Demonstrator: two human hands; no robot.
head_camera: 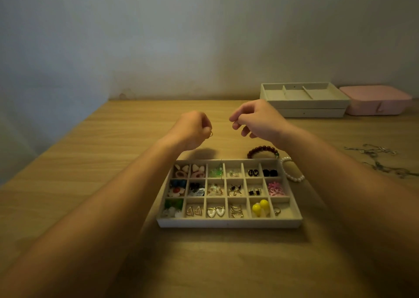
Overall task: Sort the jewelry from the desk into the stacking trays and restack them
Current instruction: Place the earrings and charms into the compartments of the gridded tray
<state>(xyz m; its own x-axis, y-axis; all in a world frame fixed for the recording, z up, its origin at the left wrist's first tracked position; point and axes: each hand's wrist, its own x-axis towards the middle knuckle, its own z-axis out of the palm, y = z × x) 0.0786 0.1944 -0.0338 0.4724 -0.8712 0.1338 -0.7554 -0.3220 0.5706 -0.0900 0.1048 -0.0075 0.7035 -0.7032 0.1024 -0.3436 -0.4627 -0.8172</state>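
1. Desk [90,161]: one, filling the lower frame.
2. Divided tray [226,223], lower centre: one, with eighteen compartments in three rows of six, each holding earrings or rings.
3. Stacked trays [306,107], upper right: two, with nothing visible in the top one.
4. Pink box [374,102]: one, just beside that stack at far right.
5. Left hand [192,129] and right hand [258,120]: raised above the tray's far edge, apart. Left curled, pinching a small ring [211,134]. Right with thumb and forefinger pressed together; cannot tell whether on anything.
6. Bracelets: two, a red bead bracelet [260,149] and a pearl bracelet [292,178], near the tray's upper right corner. Chains [381,159] at right edge, tangled; count unclear.
7. Small ring: one. Lower close over a compartment before letting go, probably the lower right one with its lone ring, so nothing bounces next door.
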